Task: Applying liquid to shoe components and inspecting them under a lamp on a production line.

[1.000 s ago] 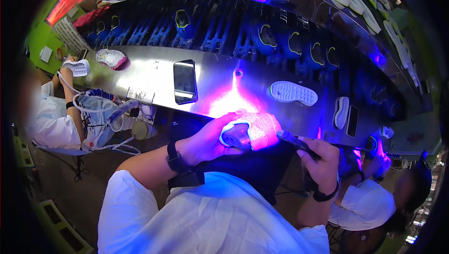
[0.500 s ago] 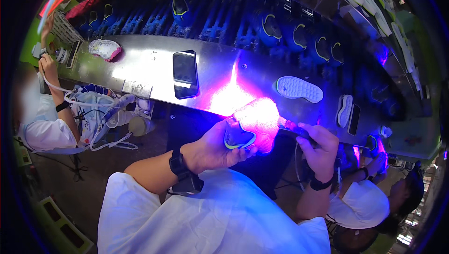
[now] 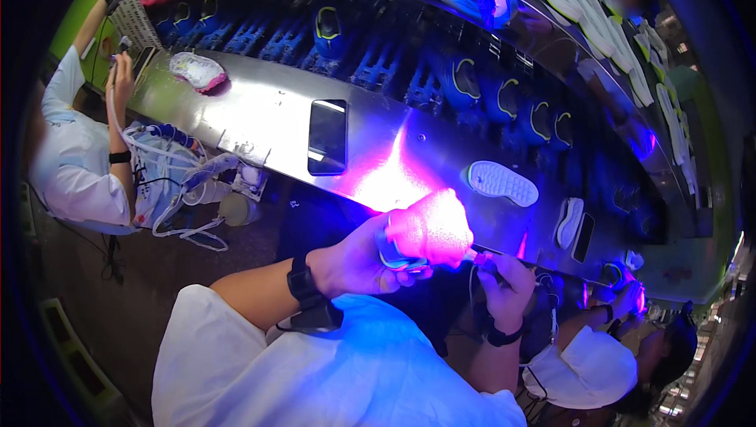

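My left hand (image 3: 356, 260) is closed around the heel end of a shoe upper (image 3: 435, 229), held up in front of the bench edge. Bright pink-violet light washes out much of the upper's surface. In my right hand (image 3: 508, 289), fingers pinched together, is a slim brush (image 3: 480, 260). Its tip meets the lower right side of the upper; glare hides the exact contact. Beyond the upper, a white textured shoe sole (image 3: 502, 183) lies on the metal bench (image 3: 256, 104).
On the bench rest a phone (image 3: 327, 137), a white-and-pink sole (image 3: 197, 71), another white sole (image 3: 569, 222) and a second phone (image 3: 583, 236). Several dark shoe uppers (image 3: 327, 32) stand on the conveyor behind. Co-workers sit at left (image 3: 83, 171) and right (image 3: 587, 368).
The upper has turned in my left hand, its opening now mostly facing away. My right hand with the brush has shifted left and down. The left co-worker's arms have moved.
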The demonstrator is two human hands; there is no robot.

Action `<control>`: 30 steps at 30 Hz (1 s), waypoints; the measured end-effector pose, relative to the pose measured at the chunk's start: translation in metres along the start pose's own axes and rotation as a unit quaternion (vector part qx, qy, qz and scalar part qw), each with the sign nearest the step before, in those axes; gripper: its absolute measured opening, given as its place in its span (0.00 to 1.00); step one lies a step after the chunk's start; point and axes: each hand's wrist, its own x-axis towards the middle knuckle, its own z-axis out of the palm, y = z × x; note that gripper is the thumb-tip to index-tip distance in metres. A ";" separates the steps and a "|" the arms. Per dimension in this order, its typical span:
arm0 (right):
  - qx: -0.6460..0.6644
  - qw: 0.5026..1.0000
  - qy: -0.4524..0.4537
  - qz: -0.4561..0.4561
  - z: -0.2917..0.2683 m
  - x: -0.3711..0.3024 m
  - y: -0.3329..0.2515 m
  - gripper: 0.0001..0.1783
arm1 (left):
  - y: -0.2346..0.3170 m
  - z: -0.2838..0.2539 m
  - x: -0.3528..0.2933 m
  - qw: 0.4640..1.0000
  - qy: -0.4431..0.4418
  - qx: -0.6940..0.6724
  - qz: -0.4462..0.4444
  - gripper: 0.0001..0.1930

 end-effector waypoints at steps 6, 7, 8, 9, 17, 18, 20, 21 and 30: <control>-0.044 0.986 0.059 0.151 -0.056 0.036 0.007 0.19 | -0.005 0.052 0.054 0.912 0.085 0.396 0.061 0.36; -0.042 0.985 0.071 0.155 -0.066 0.033 0.012 0.19 | -0.012 0.062 0.070 0.890 0.077 0.442 0.081 0.38; -0.035 0.982 0.086 0.167 -0.073 0.034 0.019 0.19 | -0.017 0.072 0.084 0.864 0.068 0.487 0.105 0.39; -0.027 0.978 0.100 0.179 -0.080 0.036 0.025 0.19 | -0.017 0.080 0.097 0.860 0.067 0.495 0.101 0.39; 0.089 0.983 -0.020 0.160 -0.093 -0.011 0.024 0.19 | 0.075 0.135 0.128 0.614 0.237 0.704 0.268 0.42; 0.109 0.975 -0.003 0.194 -0.092 -0.016 0.032 0.20 | 0.105 0.130 0.130 0.570 0.293 0.723 0.259 0.42; 0.124 0.959 0.021 0.256 -0.081 -0.020 0.048 0.20 | 0.168 0.140 0.125 0.455 0.376 0.760 0.272 0.42; 0.134 0.935 0.055 0.325 -0.066 -0.013 0.056 0.19 | 0.206 0.149 0.118 0.338 0.446 0.784 0.269 0.44; 0.112 0.921 0.101 0.358 -0.048 0.021 0.062 0.12 | 0.436 0.121 0.137 0.105 0.506 0.834 0.193 0.25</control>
